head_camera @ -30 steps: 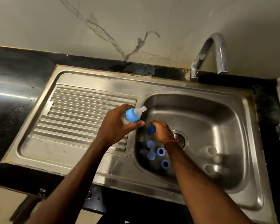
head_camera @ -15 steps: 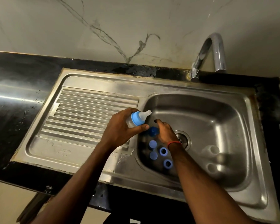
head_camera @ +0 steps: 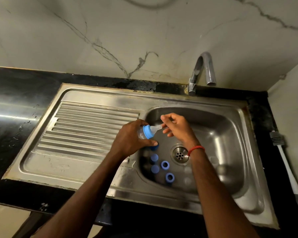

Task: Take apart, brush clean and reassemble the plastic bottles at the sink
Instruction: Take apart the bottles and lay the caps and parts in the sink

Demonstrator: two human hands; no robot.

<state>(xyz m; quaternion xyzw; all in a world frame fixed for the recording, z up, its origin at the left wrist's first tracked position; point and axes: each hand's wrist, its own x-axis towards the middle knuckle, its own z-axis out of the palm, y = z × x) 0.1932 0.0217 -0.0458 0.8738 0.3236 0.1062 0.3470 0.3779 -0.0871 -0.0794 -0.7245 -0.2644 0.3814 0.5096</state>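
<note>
Item 1: bottle (head_camera: pixel 141 134), clear plastic, small, with a light blue collar (head_camera: pixel 148 132) and a translucent teat (head_camera: pixel 155 129) fitted. It lies on its side in the air above the left rim of the sink basin (head_camera: pixel 230 134), teat pointing right.

Item 2: my left hand (head_camera: pixel 129 138), fingers and thumb wrapped round the bottle body.

Item 3: my right hand (head_camera: pixel 179 127), fingertips pinching the tip of the teat, the other fingers loosely curled. The 2 hands are close together, joined by the bottle. A red thread (head_camera: pixel 195 149) circles my right wrist.

Item 4: loose blue parts on the basin floor, left of the drain (head_camera: pixel 179 154): 2 closed caps (head_camera: pixel 154 158) (head_camera: pixel 155 169), 2 open rings (head_camera: pixel 165 164) (head_camera: pixel 170 177), and 1 darker blue piece (head_camera: pixel 154 148) just below my left thumb, partly hidden. Pale shapes in the near right of the basin are too faint to name.

Item 5: ribbed drainboard (head_camera: pixel 93 127), steel, left of the basin.

Item 6: curved tap (head_camera: pixel 202 71), behind the basin.

Item 7: black counter (head_camera: pixel 15 117), around the sink.
</note>
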